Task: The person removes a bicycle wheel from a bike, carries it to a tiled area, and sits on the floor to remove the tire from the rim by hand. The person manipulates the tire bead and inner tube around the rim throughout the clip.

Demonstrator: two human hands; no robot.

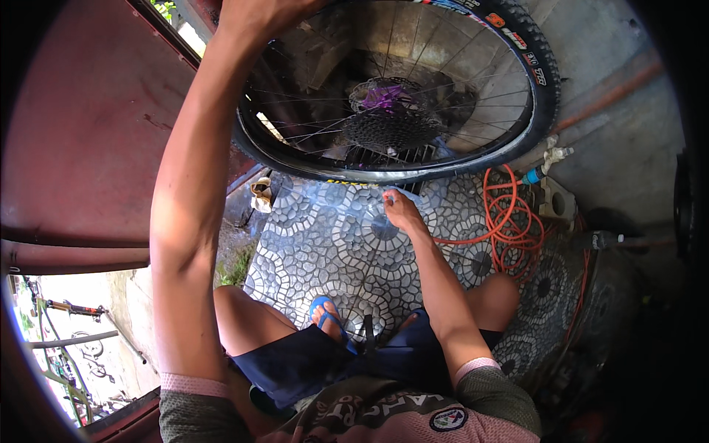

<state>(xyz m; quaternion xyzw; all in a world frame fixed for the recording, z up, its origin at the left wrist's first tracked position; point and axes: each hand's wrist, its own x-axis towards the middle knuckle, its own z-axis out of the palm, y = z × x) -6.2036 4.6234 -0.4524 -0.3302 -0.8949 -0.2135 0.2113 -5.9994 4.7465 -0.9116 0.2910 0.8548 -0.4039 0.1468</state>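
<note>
A bicycle wheel (545, 66) with a black tyre, spokes and a purple hub (388, 96) with a dark cassette fills the top centre. My left hand (273, 11) is at the wheel's upper left, its fingers cut off by the frame's edge, my forearm running down the left. My right hand (399, 210) is just below the tyre's lower edge, its fingers curled together; what they hold, if anything, I cannot make out.
Below are a patterned tiled floor (288, 251) and a drain grate (399, 155). A coiled orange hose (509, 214) lies right, near a tap fitting (554, 155) and concrete block (557, 198). A red metal panel (74, 125) stands left, with bikes (55, 347) outside.
</note>
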